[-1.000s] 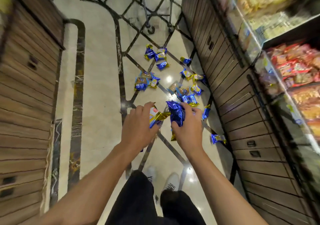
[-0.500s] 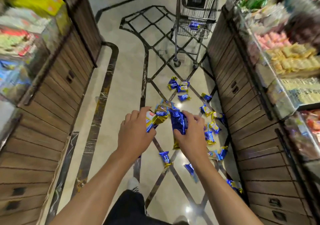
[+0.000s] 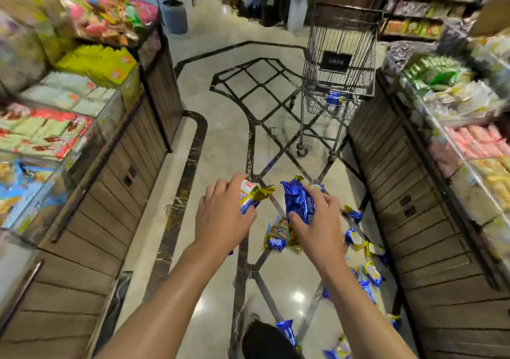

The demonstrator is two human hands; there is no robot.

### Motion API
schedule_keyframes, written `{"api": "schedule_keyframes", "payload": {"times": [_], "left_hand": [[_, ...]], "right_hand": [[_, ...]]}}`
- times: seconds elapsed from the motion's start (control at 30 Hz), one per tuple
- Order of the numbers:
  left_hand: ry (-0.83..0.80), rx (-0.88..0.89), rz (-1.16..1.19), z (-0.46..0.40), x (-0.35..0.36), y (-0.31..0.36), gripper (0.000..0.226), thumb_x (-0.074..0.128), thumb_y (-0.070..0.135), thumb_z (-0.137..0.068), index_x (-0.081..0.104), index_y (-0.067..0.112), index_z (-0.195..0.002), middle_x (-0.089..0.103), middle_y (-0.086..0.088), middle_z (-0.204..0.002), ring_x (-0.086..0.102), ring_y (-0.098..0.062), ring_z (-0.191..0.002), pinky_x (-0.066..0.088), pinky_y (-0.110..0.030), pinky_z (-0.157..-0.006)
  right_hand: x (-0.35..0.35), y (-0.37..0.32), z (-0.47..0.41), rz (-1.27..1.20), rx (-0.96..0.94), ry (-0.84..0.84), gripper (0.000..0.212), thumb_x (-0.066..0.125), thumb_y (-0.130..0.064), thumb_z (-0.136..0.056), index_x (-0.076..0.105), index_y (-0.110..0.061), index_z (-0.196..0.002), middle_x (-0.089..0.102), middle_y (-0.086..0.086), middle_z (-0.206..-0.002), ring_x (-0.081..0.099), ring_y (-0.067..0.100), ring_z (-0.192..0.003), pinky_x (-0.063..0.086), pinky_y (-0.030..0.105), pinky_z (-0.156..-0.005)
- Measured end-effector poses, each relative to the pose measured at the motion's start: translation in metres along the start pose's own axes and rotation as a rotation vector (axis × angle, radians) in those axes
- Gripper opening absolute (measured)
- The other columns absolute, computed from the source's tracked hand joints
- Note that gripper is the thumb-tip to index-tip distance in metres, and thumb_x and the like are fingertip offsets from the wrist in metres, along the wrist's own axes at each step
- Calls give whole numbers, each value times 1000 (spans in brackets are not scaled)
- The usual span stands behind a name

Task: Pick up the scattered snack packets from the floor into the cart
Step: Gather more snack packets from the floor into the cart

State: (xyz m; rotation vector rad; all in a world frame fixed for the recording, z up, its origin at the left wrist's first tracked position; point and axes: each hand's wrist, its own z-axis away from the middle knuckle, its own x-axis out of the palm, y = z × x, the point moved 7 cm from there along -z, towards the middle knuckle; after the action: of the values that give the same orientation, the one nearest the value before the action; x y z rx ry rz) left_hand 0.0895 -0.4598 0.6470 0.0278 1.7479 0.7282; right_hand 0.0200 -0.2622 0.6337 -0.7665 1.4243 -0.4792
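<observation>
Both hands grip packets: the left hand (image 3: 223, 215) a gold-ended packet (image 3: 252, 196), the right hand (image 3: 317, 220) a blue bundle (image 3: 296, 202). The cart (image 3: 340, 63) stands well ahead; loose packets (image 3: 356, 240) underfoot could trip her or get crushed.

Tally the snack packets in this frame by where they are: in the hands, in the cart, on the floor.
Left hand: 1 gold-ended packet
Right hand: 1 blue packet, possibly a bunch
Cart: 1 cart packet visible
Floor: about 10 scattered packets, blurred and overlapping
Total: about 13
</observation>
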Motion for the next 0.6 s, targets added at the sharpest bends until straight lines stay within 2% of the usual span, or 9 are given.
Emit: {"api": "schedule_keyframes", "payload": {"times": [0.1, 0.17, 0.27, 0.43, 0.53, 0.6], "left_hand": [[4, -8, -5, -57, 6, -18, 65, 66, 42, -83, 30, 40, -138, 51, 5, -117, 45, -14, -102, 51, -34, -82], [-3, -40, -1, -96, 9, -30, 66, 67, 40, -83, 31, 40, -139, 51, 6, -118, 45, -14, -104, 51, -33, -83], [3, -107, 19, -151, 8, -46, 67, 68, 40, -84, 30, 40, -140, 50, 6, -122, 44, -13, -109, 52, -35, -86], [24, -183, 0, -235, 0, -78, 66, 66, 41, -84, 29, 41, -139, 51, 5, -123, 43, -16, -109, 52, -37, -85], [41, -214, -7, -287, -5, -99, 64, 64, 41, -84, 31, 41, -138, 52, 5, -122, 43, -16, -107, 50, -38, -85], [41, -220, -9, -328, -4, -115, 62, 64, 39, -84, 32, 40, -138, 52, 5, -118, 44, -16, -105, 49, -36, -84]], "right_hand": [[32, -18, -58, -34, -32, -16, 60, 72, -26, -84, 46, -37, -137, 37, 1, -135, 47, 8, -100, 44, 24, -83], [53, -32, -98, -39, -58, -34, 60, 72, -24, -84, 47, -37, -137, 38, 1, -135, 46, 9, -105, 40, 20, -83], [82, -51, -157, -55, -75, -97, 60, 71, -22, -85, 47, -34, -139, 38, -1, -133, 44, 4, -101, 32, 6, -73], [127, -94, -250, -86, -113, -197, 62, 71, -23, -87, 44, -34, -141, 36, -2, -134, 41, -3, -93, 32, -2, -64], [154, -125, -303, -106, -155, -206, 61, 70, -21, -86, 46, -31, -141, 38, -1, -131, 41, -9, -89, 32, -6, -69], [174, -139, -343, -106, -157, -203, 61, 70, -23, -85, 46, -32, -140, 38, 0, -131, 46, -3, -100, 34, 2, -76]]}}
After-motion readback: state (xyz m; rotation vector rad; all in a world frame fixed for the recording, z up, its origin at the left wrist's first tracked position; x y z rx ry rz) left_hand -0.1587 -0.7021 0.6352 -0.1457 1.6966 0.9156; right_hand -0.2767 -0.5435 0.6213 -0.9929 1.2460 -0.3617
